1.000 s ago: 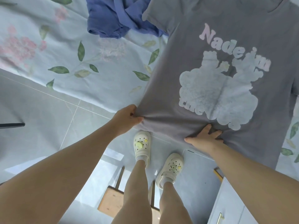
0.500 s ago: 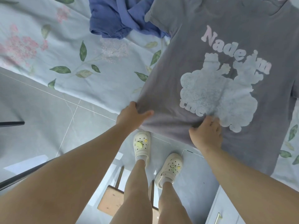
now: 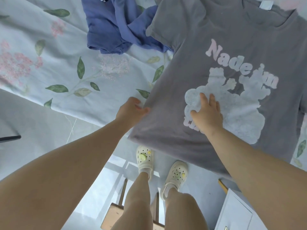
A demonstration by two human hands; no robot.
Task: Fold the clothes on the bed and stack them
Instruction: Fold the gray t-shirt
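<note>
Task item: I see a grey cotton T-shirt [image 3: 191, 47] w/ pink lettering and a pale blue-white print, spread face up across the right half of the frame. The collar is at top right; the hem runs from centre to lower right.
Shirt on bed: it lies on the light blue bedsheet w/ pink flowers and green leaves [image 3: 66, 72]. The hem end reaches past the bed edge, above the feet.
L hand: my view has the left hand [image 3: 132, 108] at frame centre, on the shirt's left side edge just above the hem corner.
L grip: fingers curled, thumb on top of the cloth, pinching the edge. The fingers under the fabric are hidden.
R hand: the right hand [image 3: 207, 113] sits right of centre, on the lower left part of the white print.
R grip: palm down, fingers straight and a bit spread, pressing flat on the cloth. It holds nothing.
Hands rel.: near each other, w/ a strip of grey cloth between them.
2nd garment: a crumpled blue-violet top [image 3: 113, 27] is at top centre on the sheet. The shirt's left sleeve lies over its right side.
Feet: two cream perforated clogs [image 3: 144, 159] w/ small charms are at bottom centre on the pale tiled floor [image 3: 41, 130].
Other: a wooden stool [image 3: 114, 216] is behind the legs at the bottom edge, a white cabinet [image 3: 235, 214] at bottom right, and a dark bar [image 3: 10, 138] at the left edge. I can't tell what the bar is.
</note>
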